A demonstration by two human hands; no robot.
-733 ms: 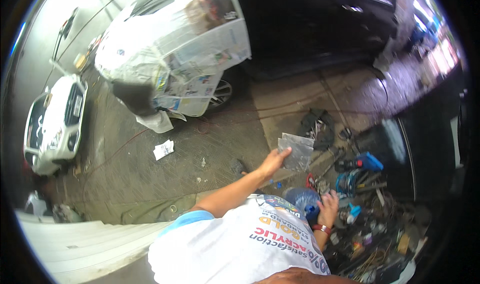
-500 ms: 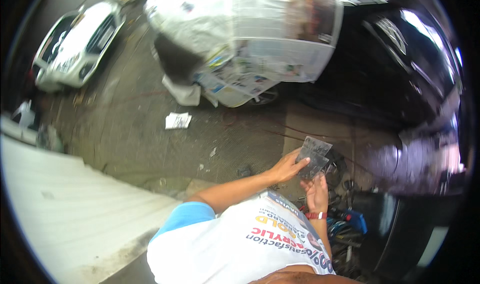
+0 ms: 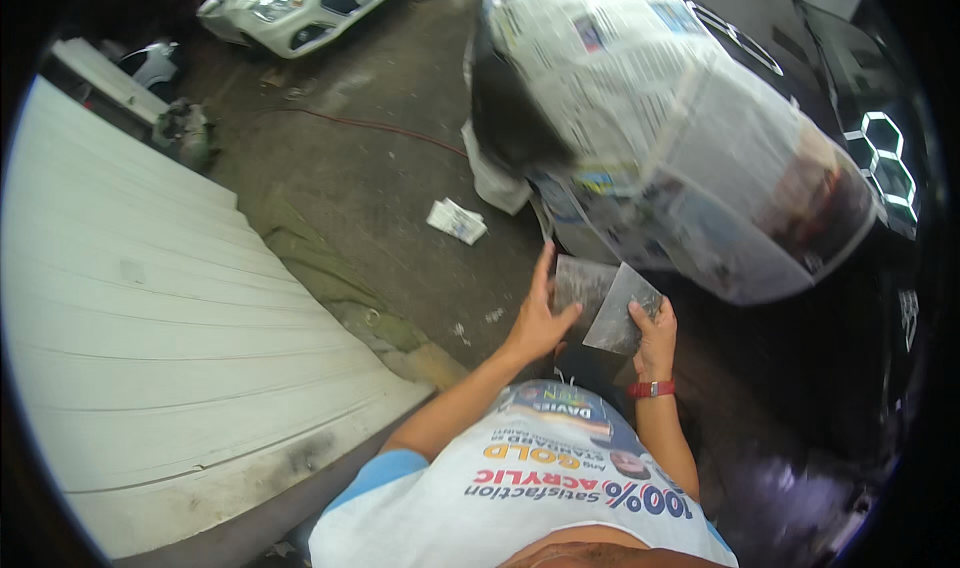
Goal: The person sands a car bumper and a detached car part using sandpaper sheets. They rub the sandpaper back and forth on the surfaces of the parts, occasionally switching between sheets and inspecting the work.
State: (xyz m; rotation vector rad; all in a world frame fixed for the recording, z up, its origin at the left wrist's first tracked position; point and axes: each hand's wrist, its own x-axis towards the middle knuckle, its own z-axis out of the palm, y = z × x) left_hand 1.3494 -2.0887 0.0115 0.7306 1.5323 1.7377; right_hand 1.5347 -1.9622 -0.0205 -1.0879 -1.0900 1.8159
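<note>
My left hand point(image 3: 545, 313), index finger raised, holds a mottled grey sheet point(image 3: 583, 283) by its left side with the thumb at the lower corner. My right hand point(image 3: 654, 336), with a red watch at the wrist, pinches a second, paler grey square sheet point(image 3: 616, 315) under its thumb. This sheet is tilted and partly overlaps the first. Both are held in front of my white printed shirt, above the floor.
A car covered in newspaper point(image 3: 640, 98) stands ahead, its dark body point(image 3: 850, 68) to the right. A white car point(image 3: 325, 3) is farther back. A white ribbed panel point(image 3: 150, 308) fills the left side. Folded paper point(image 3: 456, 220), a red hose point(image 3: 380, 128) and green cloth point(image 3: 310, 258) lie on the floor.
The view has swung left, bringing the white panel and white car further in. My right hand has risen onto a sheet, and the two sheets, earlier stacked, are now fanned apart between both hands.
</note>
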